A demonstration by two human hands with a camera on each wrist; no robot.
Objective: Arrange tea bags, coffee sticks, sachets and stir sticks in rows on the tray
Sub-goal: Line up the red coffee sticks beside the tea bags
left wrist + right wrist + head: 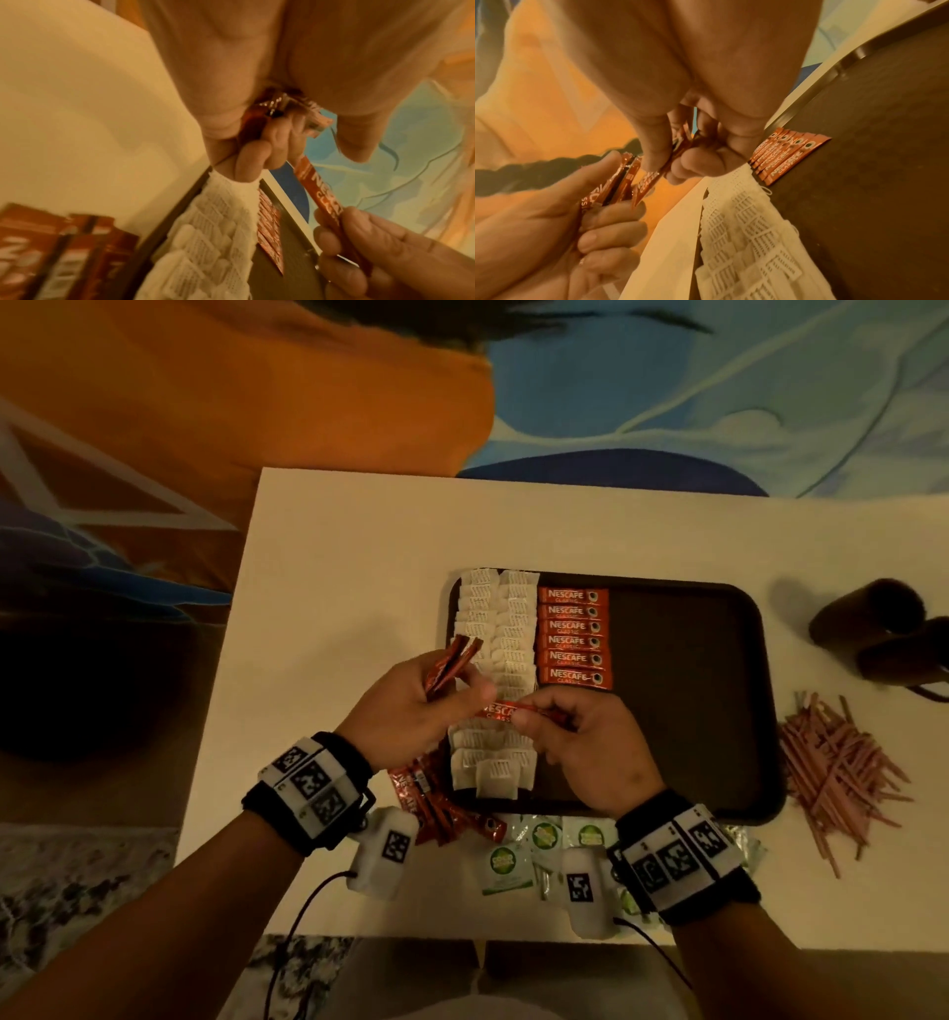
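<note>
A dark tray [693, 690] lies on the white table. White tea bags [500, 629] fill two rows down its left side, and several red coffee sticks [574, 639] lie in a row beside them. My left hand [411, 706] grips a small bundle of coffee sticks [452, 667] over the tray's left edge. My right hand [580, 742] pinches a single coffee stick [506, 711] above the tea bags, its free end reaching toward the left hand. The same single stick [321, 203] shows in the left wrist view, and again in the right wrist view, single stick [649, 182].
Loose coffee sticks [431, 803] lie on the table by the tray's near left corner. Green-and-white sachets [544, 850] sit in front of the tray. A heap of pink stir sticks [842, 773] lies to the right, with dark cups [883, 629] behind it.
</note>
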